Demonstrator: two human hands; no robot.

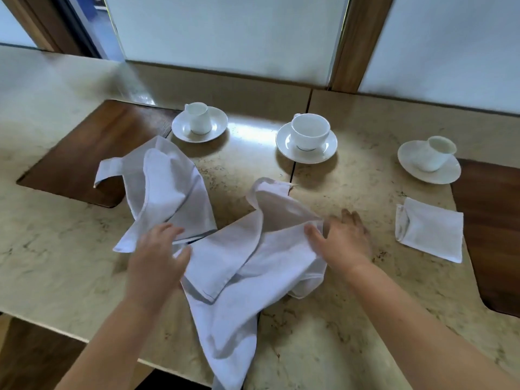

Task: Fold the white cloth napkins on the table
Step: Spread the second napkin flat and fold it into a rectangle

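Observation:
Two unfolded white cloth napkins lie crumpled on the marble table (351, 333). One napkin (168, 187) sits at centre left, and my left hand (157, 254) touches its near edge with spread fingers. The other napkin (242, 266) lies in the middle and hangs over the table's front edge. My right hand (343, 237) holds its right edge, thumb on top of the cloth and fingers behind a raised flap. A third napkin (430, 229), folded into a small square, lies at the right.
Three white cups on saucers stand along the back: left (199, 123), middle (308, 139), right (430, 161). Dark wooden inlays sit at the left (84, 153) and right (495, 220). Frosted window panels rise behind the table.

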